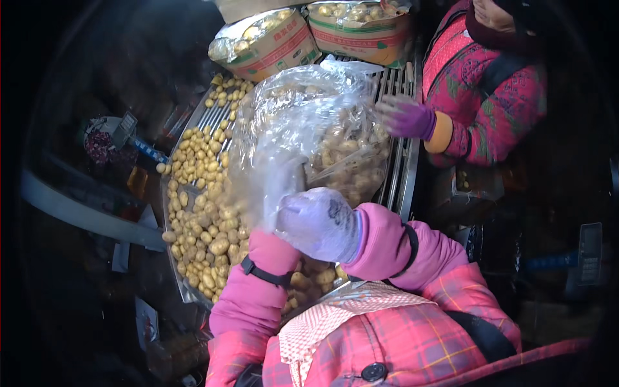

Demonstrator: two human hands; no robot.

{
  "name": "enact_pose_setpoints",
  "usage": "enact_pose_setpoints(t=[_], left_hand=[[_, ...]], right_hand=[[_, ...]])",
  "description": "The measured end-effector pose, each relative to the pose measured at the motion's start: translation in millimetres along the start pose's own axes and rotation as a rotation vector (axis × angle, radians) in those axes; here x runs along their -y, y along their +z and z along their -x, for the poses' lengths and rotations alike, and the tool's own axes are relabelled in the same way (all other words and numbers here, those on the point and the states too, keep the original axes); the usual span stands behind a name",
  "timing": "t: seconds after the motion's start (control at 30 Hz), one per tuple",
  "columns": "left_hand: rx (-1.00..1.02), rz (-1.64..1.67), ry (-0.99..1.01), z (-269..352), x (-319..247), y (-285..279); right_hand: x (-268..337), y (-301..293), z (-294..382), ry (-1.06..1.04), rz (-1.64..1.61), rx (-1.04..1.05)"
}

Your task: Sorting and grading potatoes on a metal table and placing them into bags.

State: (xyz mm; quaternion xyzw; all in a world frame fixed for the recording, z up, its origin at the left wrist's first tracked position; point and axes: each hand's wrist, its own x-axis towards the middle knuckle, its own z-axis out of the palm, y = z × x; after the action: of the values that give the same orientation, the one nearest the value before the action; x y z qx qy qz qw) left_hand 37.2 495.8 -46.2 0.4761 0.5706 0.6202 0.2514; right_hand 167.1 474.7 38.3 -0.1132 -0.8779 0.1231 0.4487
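A large clear plastic bag (355, 159) full of potatoes lies on the metal slatted sorting table in front of me. My right hand (319, 222), in a pale purple glove with dark printing, has its fingers curled at the near edge of the bag's film. My left hand (283, 193) is blurred and mostly hidden behind film and the right hand; its pink sleeve comes up beside the other wrist. Whether its fingers are closed cannot be told. Loose potatoes (208, 234) of mixed sizes lie left of the bag and under my forearms.
Two cardboard boxes of potatoes, one at the left (271, 46) and one at the right (360, 36), stand at the far end. A co-worker's purple-gloved hand (406, 117) is at the bag's right side. The table's metal rim (411, 179) runs along the right.
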Motion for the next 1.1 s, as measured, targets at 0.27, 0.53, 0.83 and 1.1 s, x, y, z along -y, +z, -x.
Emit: enact_pose_setpoints(t=[0.27, 0.53, 0.83, 1.1], left_hand=[[0.096, 0.133, 0.162, -115.2, -68.8, -28.4], [0.008, 0.166, 0.138, -213.5, -173.3, -23.7], [0.054, 0.195, 0.243, -138.4, -162.8, -46.6], [0.311, -0.704, 0.453, -45.0, -148.2, -83.3]], right_hand=[[-57.9, -11.7, 91.0, 0.481, -0.069, -0.211], [-103.7, -39.3, 85.6, 0.56, 0.137, -0.27], [-226.6, -101.8, -76.9, 1.256, -0.622, -0.247], [-253.4, -70.8, -118.5, 0.911, -0.811, -0.343]])
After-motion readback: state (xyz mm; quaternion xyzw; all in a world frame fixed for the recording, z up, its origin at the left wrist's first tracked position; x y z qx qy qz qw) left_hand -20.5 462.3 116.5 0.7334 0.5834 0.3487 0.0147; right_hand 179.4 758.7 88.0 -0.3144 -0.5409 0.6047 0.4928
